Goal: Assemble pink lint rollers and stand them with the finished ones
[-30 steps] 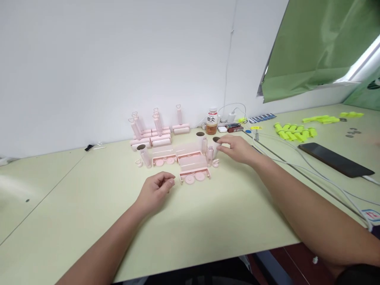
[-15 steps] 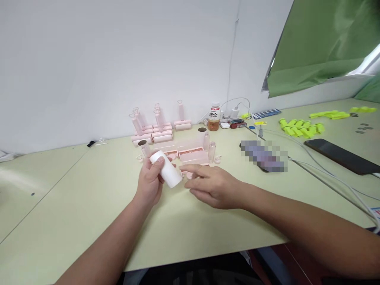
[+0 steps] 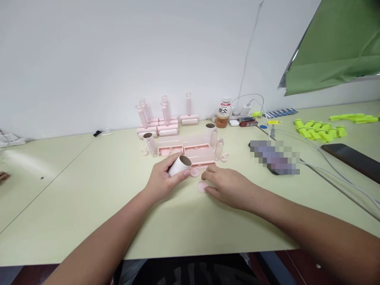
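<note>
My left hand (image 3: 162, 178) is closed around a white lint roller refill (image 3: 175, 166), its brown cardboard core tilted up toward me. My right hand (image 3: 227, 184) is lowered to the table with thumb and fingers apart, the thumb at the edge of a pink round end cap (image 3: 202, 187). Another pink round cap (image 3: 194, 172) lies just behind that one. Beyond the hands are pink roller cases (image 3: 197, 152), partly hidden by my left hand. Pale pink handle tubes (image 3: 219, 149) stand to their right, near a small heart-loop piece (image 3: 224, 158).
Assembled pink lint rollers (image 3: 168, 122) stand along the wall. More refills (image 3: 150, 144) stand behind my left hand. To the right are a drink bottle (image 3: 223, 113), a blurred-out phone (image 3: 273, 158), white cables (image 3: 326, 172), yellow-green parts (image 3: 320, 130) and a black phone (image 3: 353, 160).
My left hand has turned the refill so its open end faces up toward me. My right hand has moved away from the refill to the pink cap on the table. The view has shifted.
</note>
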`<state>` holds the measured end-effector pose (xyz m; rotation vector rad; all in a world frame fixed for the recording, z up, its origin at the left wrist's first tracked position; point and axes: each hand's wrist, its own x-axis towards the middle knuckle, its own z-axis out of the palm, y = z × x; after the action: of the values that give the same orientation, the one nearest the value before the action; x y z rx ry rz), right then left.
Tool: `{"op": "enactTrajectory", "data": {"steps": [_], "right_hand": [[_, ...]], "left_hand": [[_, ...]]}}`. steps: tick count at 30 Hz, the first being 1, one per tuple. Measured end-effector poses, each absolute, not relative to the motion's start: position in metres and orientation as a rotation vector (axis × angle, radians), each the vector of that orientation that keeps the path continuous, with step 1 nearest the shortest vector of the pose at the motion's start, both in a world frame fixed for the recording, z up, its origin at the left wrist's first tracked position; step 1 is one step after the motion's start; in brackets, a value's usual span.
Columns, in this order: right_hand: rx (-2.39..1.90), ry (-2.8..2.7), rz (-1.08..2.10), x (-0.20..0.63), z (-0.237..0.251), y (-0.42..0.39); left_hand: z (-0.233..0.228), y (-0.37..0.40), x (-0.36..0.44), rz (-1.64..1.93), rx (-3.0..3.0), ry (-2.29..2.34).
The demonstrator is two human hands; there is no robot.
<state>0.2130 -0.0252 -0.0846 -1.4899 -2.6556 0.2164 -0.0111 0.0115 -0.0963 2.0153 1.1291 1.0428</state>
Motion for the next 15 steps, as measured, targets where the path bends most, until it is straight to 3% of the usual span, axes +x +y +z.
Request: {"op": "enactTrajectory", "data": {"steps": [15], "right_hand": [[-1.228,-2.607,0.406,0.204,-0.108,-0.026]], "left_hand": [[-0.098,0.008,-0.011,0.989,2.159,0.898]]}}
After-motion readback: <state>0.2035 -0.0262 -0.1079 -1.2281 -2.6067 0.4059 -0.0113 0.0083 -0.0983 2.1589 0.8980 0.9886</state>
